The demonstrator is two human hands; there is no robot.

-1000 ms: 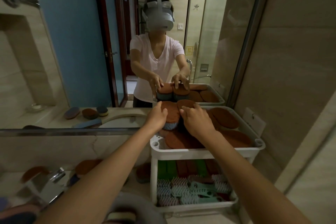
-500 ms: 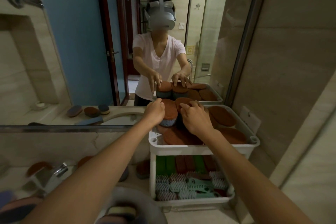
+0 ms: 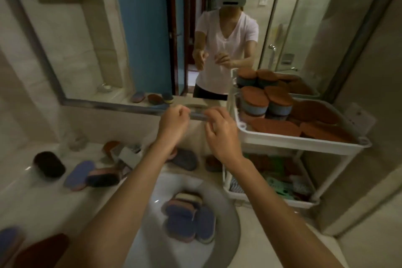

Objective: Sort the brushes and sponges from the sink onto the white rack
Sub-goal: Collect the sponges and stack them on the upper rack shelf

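Note:
The white rack (image 3: 304, 143) stands at the right, its top tray holding brown-topped brushes, with two stacked piles (image 3: 266, 100) at the back. Its lower tray (image 3: 272, 197) holds green and grey brushes. Several blue and pink sponges (image 3: 187, 217) lie in the sink (image 3: 226, 233) below. My left hand (image 3: 173, 125) and my right hand (image 3: 221, 131) hover above the sink, left of the rack. Both have loosely curled fingers and hold nothing.
More sponges and brushes lie on the counter: a dark brush (image 3: 49, 164), a blue sponge (image 3: 79, 174), a grey one (image 3: 185, 159) behind the sink. The tap (image 3: 128, 154) stands at the back. A mirror (image 3: 152, 28) shows a person's reflection.
Both hands have let go of the stacked brushes in the top tray and drawn back to the left, over the sink. The view has tilted down and left.

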